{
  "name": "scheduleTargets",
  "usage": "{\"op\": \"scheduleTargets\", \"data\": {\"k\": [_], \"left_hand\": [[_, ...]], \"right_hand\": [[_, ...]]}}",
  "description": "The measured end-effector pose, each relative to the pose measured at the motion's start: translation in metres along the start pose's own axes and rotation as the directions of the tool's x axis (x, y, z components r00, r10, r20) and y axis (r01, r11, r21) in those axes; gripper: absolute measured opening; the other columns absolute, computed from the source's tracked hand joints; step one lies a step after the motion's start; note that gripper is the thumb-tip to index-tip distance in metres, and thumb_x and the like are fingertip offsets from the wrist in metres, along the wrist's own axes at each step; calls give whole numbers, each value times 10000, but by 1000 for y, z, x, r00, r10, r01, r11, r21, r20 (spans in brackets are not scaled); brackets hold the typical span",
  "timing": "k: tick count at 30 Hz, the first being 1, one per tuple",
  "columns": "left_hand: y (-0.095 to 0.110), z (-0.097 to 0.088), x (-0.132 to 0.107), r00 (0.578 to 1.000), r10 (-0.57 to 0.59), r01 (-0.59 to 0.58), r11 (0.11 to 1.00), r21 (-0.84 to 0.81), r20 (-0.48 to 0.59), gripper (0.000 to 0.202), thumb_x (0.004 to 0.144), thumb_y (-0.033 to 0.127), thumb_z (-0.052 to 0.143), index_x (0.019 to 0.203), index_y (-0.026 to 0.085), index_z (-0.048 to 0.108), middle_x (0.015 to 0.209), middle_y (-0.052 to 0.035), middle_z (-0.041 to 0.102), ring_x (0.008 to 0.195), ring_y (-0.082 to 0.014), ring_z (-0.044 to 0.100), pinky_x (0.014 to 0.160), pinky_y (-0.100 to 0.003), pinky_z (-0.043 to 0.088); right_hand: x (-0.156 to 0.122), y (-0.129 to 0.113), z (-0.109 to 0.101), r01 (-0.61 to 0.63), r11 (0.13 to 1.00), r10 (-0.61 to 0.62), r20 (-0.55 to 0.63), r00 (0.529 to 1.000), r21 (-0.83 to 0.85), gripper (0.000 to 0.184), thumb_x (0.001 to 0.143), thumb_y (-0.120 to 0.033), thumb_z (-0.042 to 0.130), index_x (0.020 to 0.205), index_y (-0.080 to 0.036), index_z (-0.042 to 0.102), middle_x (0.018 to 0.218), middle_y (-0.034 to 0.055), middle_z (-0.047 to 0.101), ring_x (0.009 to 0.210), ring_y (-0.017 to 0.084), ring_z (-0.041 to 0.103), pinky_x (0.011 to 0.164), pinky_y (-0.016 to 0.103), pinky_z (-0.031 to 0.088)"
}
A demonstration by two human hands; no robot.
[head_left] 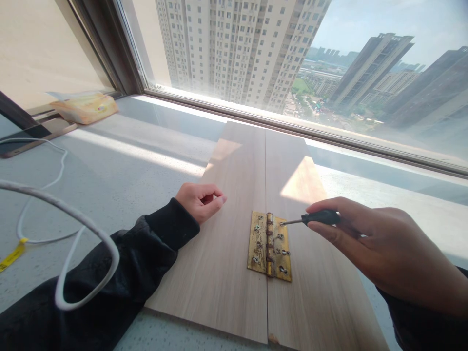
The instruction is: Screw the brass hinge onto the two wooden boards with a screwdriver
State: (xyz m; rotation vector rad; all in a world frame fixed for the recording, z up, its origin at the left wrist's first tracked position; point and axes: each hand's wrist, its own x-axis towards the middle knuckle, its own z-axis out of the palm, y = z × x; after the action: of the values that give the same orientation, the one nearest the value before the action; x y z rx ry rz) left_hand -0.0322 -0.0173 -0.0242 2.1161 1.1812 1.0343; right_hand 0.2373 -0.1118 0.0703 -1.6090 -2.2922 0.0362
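Two light wooden boards (226, 243) lie side by side on the grey sill, joined by a worn brass hinge (269, 246) across their seam. My right hand (380, 248) grips a small black-handled screwdriver (310, 218), its tip resting on a screw at the top of the hinge's right leaf. My left hand (200, 201) rests on the edge of the left board, fingers curled into a loose fist with nothing visible in them. Both arms wear dark sleeves.
A white cable (66, 229) loops over my left forearm and across the grey sill (120, 165), with a yellow tag at the far left. A yellow tissue pack (85, 107) lies at the back left. A large window (292, 63) runs behind the boards.
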Motion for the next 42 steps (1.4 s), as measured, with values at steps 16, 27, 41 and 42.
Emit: {"op": "scheduleTargets", "data": {"k": [16,27,41,42], "left_hand": [[1,0,0,1000,6,-5,1000,-8,16,237,742,299,573,620,116,664,414,55,384,398,-49,337,405,-176,286],[2,-1,0,1000,5,-5,1000,-23,4,235,730,292,570,613,113,666,394,59,375,387,-48,331,400,-173,282],[0,0,-1,1000,-6,6,1000,-16,4,230,736,300,580,632,118,675,407,52,403,395,-50,345,399,-172,284],[0,0,-1,1000,-6,6,1000,-17,5,231,736,300,580,630,118,675,405,52,402,394,-50,344,399,-172,282]], "right_hand": [[5,-11,23,-29,990,1,-193,981,-140,202,844,-378,519,917,-203,588,606,2,563,452,114,456,491,283,360],[0,5,-2,-42,983,20,122,992,181,203,861,-375,494,1020,-275,571,853,2,665,645,139,609,483,244,451],[-4,-2,-4,-5,990,19,92,996,-143,257,877,-476,411,945,-286,570,720,-6,674,543,204,620,459,307,399],[-4,-3,-2,-19,982,34,75,997,-186,283,875,-493,399,911,-270,570,661,2,650,509,210,598,447,311,375]]}}
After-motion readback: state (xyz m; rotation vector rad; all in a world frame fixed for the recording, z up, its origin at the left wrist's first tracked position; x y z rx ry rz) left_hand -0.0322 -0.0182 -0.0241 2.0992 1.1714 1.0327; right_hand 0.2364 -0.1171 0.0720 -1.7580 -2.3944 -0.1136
